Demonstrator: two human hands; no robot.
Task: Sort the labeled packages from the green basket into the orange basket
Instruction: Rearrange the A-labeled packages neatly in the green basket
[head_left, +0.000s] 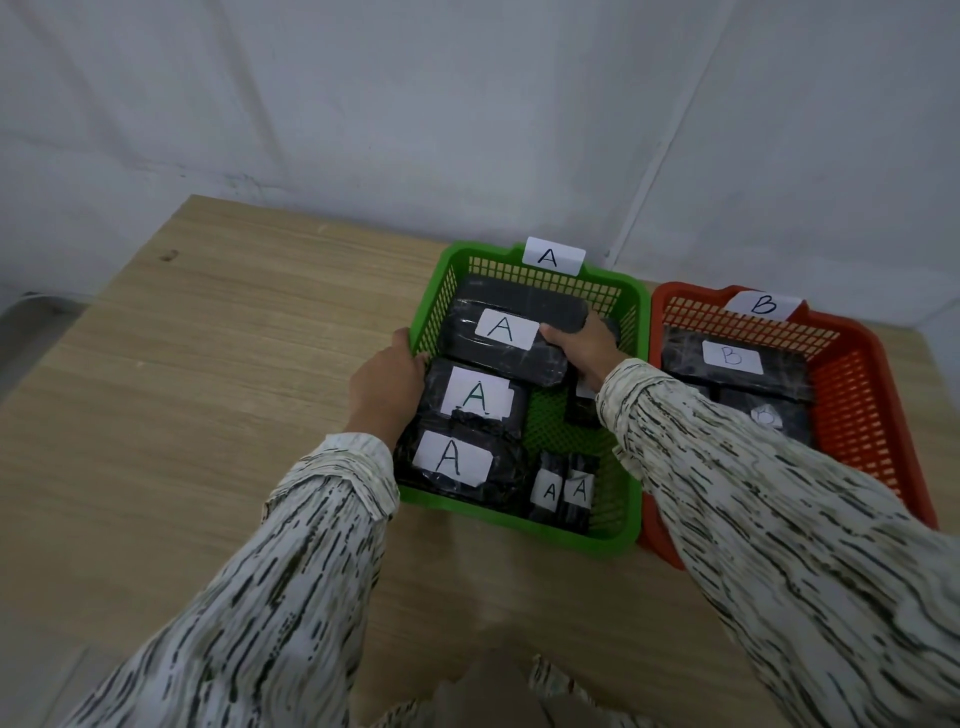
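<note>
The green basket (636, 332), tagged "A" on its far rim, holds several black wrapped packages with white "A" labels. My right hand (582, 348) is inside it, fingers closed on the right end of the large top package (498, 332), which lies tilted on the others. My left hand (387, 387) grips the basket's left rim. Two more "A" packages (467, 415) sit at the left, two small ones (563, 491) at the front. The orange basket (857, 405), tagged "B", stands right beside it with "B" packages (732, 358) inside.
Both baskets sit on a light wooden table (208, 389) near its far right part. A white wall rises just behind them. The table's left edge falls away at the far left. My patterned sleeves cover the near edge.
</note>
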